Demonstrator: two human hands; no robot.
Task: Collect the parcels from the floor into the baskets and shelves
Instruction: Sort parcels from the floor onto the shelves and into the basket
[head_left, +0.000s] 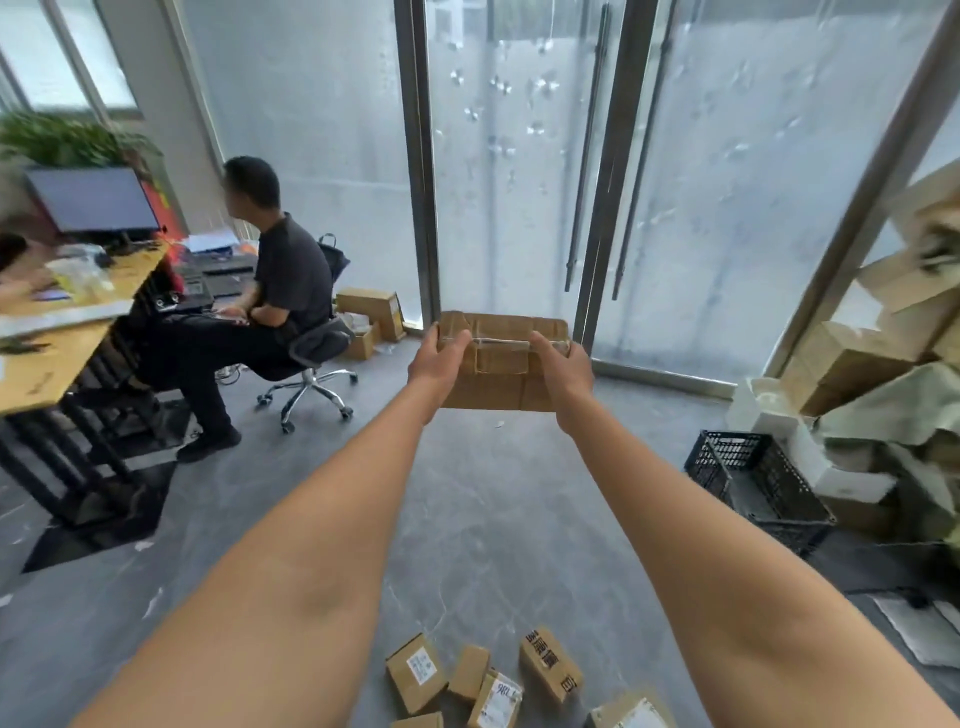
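I hold a flat brown cardboard parcel out in front of me at arm's length, above the grey floor. My left hand grips its left end with the thumb over the top. My right hand grips its right end the same way. Several small cardboard parcels lie on the floor below, near the bottom edge of the view. A black plastic basket stands on the floor at the right. Shelves stacked with boxes and bags rise at the far right.
A person sits on a wheeled office chair at a wooden desk on the left, with a monitor. More boxes sit by the glass doors ahead. A grey padded envelope lies at the right.
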